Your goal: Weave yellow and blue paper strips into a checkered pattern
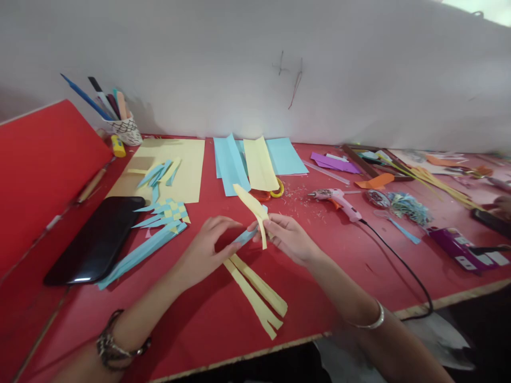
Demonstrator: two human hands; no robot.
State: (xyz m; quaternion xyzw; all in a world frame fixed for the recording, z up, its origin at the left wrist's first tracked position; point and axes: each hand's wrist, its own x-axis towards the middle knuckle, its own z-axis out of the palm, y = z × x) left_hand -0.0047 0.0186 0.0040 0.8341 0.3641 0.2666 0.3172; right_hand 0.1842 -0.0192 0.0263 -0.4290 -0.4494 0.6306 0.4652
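Between my hands, above the red table, are folded paper strips. My right hand [287, 234] pinches a yellow paper strip [251, 204] that points up and to the left, with a narrow yellow end hanging below the fingers. A blue paper strip [245, 235] runs from it to my left hand [211, 242], whose thumb and fingers close on its other end. Just below lie long yellow paper strips [257, 292] with split ends. Left of my left hand rest a woven blue and yellow paper piece [170, 213] and blue strips [143, 255].
A black phone [96, 239] lies at left, near a cup of pens [125, 130]. Folded blue sheets [231, 165] and a yellow sheet [259, 165] stand behind. A corded pink glue gun [339, 202] lies at right, near a purple box [463, 249]. Another person's hand [503, 207] shows far right.
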